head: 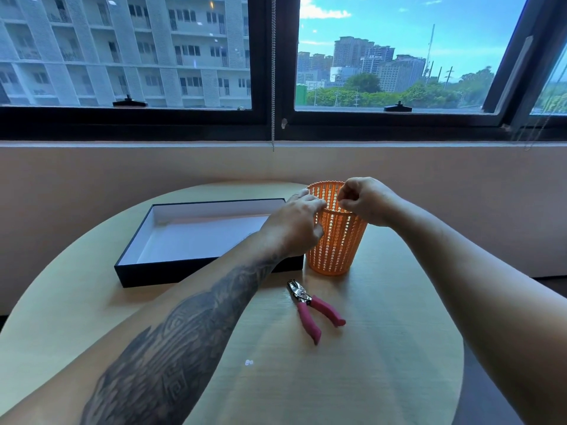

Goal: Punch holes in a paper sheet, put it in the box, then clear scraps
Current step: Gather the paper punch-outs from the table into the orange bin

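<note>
The hole punch (pixel 310 305) lay on the tabletop (pixel 383 348) with its metal head toward 11 o'clock and its pink handles toward 5, just at 6 o'clock from the orange basket (pixel 334 246). The left hand (pixel 294 222) curled its grip round the basket's rim. The right hand (pixel 365 200) hung over the mouth, its grip narrow; I could not tell what it held. The open box (pixel 147 274) lay at the basket's 9 o'clock. Two white scraps (pixel 249 362) lay at 7 o'clock from the punch.
</note>
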A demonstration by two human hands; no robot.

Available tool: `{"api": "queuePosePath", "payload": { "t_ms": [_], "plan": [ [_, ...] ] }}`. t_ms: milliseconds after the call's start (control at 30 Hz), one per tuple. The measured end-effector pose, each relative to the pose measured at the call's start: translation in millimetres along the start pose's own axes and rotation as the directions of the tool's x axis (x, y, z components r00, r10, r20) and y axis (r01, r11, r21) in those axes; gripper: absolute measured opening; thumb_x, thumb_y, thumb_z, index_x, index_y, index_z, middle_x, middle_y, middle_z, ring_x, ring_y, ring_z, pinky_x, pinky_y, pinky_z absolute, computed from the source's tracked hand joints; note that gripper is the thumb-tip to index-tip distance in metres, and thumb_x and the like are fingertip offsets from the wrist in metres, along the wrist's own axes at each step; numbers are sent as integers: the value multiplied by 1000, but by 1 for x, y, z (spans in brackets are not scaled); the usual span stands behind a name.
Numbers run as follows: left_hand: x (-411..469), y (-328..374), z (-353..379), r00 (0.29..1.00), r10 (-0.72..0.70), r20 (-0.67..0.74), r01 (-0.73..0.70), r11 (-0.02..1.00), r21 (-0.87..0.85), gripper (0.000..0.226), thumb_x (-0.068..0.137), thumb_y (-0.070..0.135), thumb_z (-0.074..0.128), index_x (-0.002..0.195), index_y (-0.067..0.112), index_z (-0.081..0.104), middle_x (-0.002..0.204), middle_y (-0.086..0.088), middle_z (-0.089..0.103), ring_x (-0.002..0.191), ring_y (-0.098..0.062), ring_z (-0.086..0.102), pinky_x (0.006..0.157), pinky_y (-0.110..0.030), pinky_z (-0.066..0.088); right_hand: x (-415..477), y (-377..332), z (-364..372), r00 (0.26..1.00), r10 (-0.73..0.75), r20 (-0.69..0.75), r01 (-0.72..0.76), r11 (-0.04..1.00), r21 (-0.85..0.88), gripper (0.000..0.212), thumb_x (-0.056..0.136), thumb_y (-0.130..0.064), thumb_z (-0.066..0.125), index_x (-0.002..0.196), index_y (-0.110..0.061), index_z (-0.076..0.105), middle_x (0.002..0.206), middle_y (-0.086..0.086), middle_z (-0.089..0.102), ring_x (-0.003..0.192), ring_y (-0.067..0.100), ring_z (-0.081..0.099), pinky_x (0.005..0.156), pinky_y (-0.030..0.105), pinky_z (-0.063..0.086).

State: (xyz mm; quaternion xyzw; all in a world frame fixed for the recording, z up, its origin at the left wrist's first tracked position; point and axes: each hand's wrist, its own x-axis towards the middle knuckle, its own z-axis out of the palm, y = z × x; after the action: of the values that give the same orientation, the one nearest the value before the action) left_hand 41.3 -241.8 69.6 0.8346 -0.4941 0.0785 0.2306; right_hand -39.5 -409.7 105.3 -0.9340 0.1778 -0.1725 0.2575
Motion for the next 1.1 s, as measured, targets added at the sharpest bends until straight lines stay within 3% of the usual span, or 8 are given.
{"api": "queuePosePath", "payload": {
  "t_ms": [233,433,733,867,1000,1100],
  "plan": [
    [-9,-9,-8,999,46,4,-46,999,22,69,93,25,57,155,22,27,164,1,25,154,-21,9,122,-44,21,-7,-3,-4,990,-117,-73,116,993,-14,11,95,-16,67,103,-23,66,96,-7,67,87,9,65,71,20,52],
    [-55,-34,-22,1000,-4,-30,3,1000,-30,54,92,22,59,145,20,49,151,0,46,142,-19,35,115,-36,33,-38,-33,11,916,-369,-155,347,925,-154,19,92,-20,68,111,-17,70,106,-3,70,99,16,62,88,36,55],
    [-152,-84,5,969,-204,138,211,976,-43,41,88,35,55,127,25,63,132,9,59,119,-15,55,99,-36,48,-126,-69,112,879,-441,182,456,889,-48,12,93,-27,65,104,-26,69,98,-9,65,86,8,61,76,31,56],
    [-187,-95,22,946,-284,158,282,959,31,47,89,46,50,130,26,61,143,4,54,132,-21,47,108,-41,39,-157,-66,146,855,-422,302,456,889,-47,13,91,-29,62,100,-28,72,93,-10,66,82,11,61,75,38,54],
    [-202,-93,32,959,-269,90,267,963,30,51,92,48,44,132,21,61,144,-2,54,134,-22,45,112,-42,34,-176,-64,159,860,-412,303,458,883,-99,16,93,-34,63,105,-31,73,100,-10,67,92,8,62,67,30,48],
    [-205,-90,33,971,-237,30,237,971,11,40,95,37,53,128,17,64,139,-3,58,129,-23,49,109,-39,36,-181,-63,161,855,-441,275,478,875,-83,19,94,-39,63,107,-32,75,101,-10,68,94,10,61,67,31,48]
  ]
}}
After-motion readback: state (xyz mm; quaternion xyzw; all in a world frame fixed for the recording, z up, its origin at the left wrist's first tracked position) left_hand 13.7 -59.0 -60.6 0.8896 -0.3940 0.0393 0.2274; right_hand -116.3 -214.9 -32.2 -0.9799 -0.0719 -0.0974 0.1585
